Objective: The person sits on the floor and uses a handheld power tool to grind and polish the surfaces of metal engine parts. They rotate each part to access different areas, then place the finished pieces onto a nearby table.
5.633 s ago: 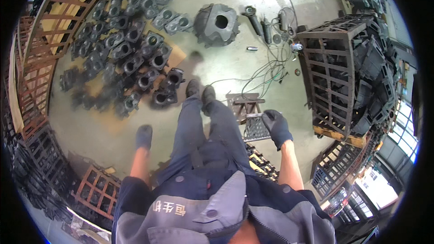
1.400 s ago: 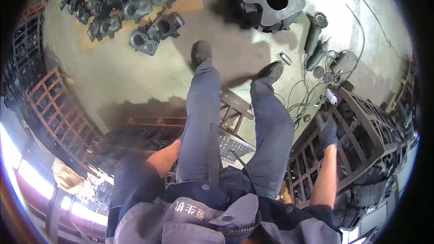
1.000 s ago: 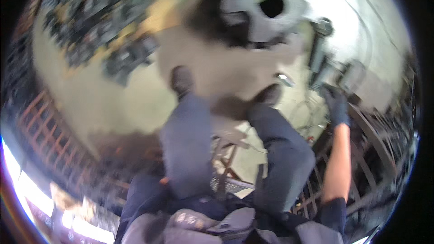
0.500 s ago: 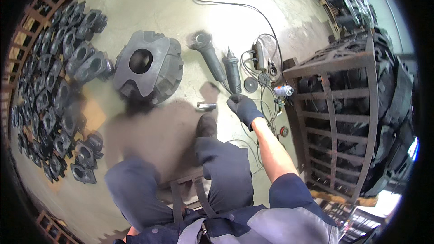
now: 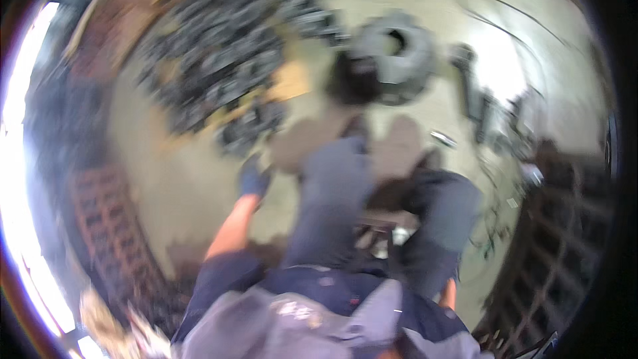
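The whole view is smeared by motion. My left hand (image 5: 254, 176), in a dark glove, reaches out over the floor beside my left leg. Its thumb seems apart from the fingers, and I make out nothing held in it. Just beyond lie the nearest of several dark metal castings (image 5: 249, 126). Only a bit of my right forearm (image 5: 449, 294) shows beside my right thigh; the hand itself is out of sight. In front of my feet sits a large dark casting (image 5: 415, 60) with a round hole in its top.
Right of the large casting lie a grinder-like power tool (image 5: 465, 73) and a second dark tool (image 5: 484, 113), with cables about them. A short shiny cylinder (image 5: 443, 138) rests on the floor near my right foot. Metal crates stand at left (image 5: 109, 213) and right (image 5: 565, 226).
My view has swung left, so the scene has shifted right. My right hand has left the tools and dropped out of sight. My left hand has come into view near the castings.
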A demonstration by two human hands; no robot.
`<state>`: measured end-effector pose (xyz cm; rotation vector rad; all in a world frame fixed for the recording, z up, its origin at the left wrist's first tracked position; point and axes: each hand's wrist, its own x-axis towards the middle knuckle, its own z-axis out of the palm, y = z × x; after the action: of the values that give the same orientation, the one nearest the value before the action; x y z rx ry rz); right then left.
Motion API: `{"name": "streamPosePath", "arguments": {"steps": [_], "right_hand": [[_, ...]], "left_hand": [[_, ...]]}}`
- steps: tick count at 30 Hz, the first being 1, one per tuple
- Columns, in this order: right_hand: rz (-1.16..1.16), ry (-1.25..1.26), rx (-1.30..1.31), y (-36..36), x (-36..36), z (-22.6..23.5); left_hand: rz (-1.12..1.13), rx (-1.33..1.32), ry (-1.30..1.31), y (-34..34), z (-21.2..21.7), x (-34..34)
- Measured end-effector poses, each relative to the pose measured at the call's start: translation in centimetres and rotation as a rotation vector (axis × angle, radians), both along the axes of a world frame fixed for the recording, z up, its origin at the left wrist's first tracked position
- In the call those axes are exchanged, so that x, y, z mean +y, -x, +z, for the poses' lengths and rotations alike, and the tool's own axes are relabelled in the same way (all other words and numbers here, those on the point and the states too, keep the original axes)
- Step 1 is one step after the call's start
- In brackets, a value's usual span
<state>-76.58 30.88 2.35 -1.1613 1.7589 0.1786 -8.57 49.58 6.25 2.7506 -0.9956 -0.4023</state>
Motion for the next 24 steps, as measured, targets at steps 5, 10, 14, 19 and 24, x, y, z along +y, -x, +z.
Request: {"name": "streamPosePath", "arguments": {"steps": [5, 10, 14, 19, 24], "right_hand": [[-0.018, -0.036, 0.065, -0.7, -2.9, 0.8], [-0.013, -0.050, 0.163, 0.5, -5.6, 2.2], [-0.033, -0.056, 0.188, 1.2, -6.9, 2.8], [-0.050, -0.047, 0.182, 1.7, -7.6, 2.8], [-0.047, -0.036, 0.141, 1.9, -8.0, 1.6]], "left_hand": [[0.075, -0.390, -0.035, -8.1, -2.5, -5.6], [0.013, -0.037, -0.190, -8.7, -4.4, -9.7], [0.509, 0.063, -0.180, -10.0, -8.8, -14.5], [0.535, 0.185, -0.236, -12.6, -11.9, -14.0], [0.405, 0.201, -0.048, -10.0, -6.6, -12.9]]}}
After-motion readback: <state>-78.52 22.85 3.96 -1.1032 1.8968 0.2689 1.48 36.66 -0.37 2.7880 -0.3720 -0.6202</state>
